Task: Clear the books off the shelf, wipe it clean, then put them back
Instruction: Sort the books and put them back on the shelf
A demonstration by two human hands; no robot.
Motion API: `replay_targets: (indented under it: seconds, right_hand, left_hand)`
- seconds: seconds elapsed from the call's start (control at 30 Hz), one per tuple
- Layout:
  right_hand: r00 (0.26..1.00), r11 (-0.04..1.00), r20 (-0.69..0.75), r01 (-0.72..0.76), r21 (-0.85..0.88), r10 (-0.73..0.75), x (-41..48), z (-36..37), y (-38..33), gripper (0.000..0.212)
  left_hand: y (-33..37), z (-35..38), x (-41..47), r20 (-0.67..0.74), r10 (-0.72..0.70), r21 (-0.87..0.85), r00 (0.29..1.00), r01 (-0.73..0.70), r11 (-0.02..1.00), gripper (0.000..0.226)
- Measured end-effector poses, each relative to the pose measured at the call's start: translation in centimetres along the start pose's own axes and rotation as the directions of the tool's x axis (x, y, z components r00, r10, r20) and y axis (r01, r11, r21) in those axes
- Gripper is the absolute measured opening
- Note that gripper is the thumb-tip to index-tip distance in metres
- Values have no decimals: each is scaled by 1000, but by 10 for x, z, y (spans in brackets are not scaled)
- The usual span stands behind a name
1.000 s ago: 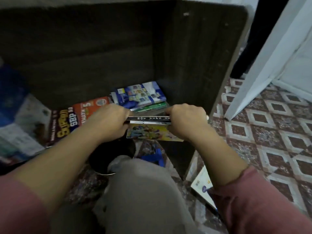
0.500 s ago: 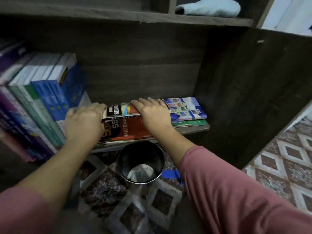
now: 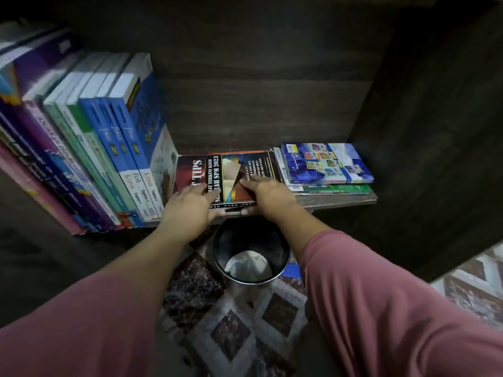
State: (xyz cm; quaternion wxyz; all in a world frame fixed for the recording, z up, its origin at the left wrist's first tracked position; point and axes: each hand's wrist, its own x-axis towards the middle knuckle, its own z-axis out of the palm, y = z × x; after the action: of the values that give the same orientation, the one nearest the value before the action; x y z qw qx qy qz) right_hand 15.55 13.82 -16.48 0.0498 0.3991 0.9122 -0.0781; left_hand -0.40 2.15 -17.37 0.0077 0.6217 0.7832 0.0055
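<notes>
A dark book (image 3: pixel 231 167) with "TIPS" on its cover lies flat on the dark wooden shelf (image 3: pixel 340 200), on top of another flat book. My left hand (image 3: pixel 187 208) holds its front left part, fingers on the cover and thumb at the front edge. Gripping the front right part the same way is my right hand (image 3: pixel 268 195). A row of blue, green and purple books (image 3: pixel 109 148) leans upright just left of it. To the right, a short flat pile with a blue book (image 3: pixel 326 164) on top touches the shelf's side wall.
A black round bin (image 3: pixel 250 257) with a white liner stands on the floor right below the shelf edge, between my forearms. Patterned floor tiles (image 3: pixel 231 330) lie under it. The shelf's dark side panel (image 3: pixel 435 131) rises on the right.
A second ago both hands held thin books low over my lap. They have since moved up to the shelf, and the dark book now lies flat on the pile there.
</notes>
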Motion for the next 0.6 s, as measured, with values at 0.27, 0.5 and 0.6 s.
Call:
replay_targets:
  seconds: [0.27, 0.5, 0.6]
  right_hand:
    - [995, 994, 6, -98, 39, 98, -16, -8, 9, 91]
    - [974, 941, 14, -223, 256, 227, -69, -59, 30, 53]
    - [956, 893, -27, -264, 364, 294, -120, -76, 56, 54]
  left_hand:
    - [9, 1, 7, 7, -112, -124, 994, 112, 986, 63]
    - [65, -33, -7, -174, -35, -196, 984, 0, 981, 57]
    - [111, -52, -18, -282, 66, -218, 957, -131, 967, 47]
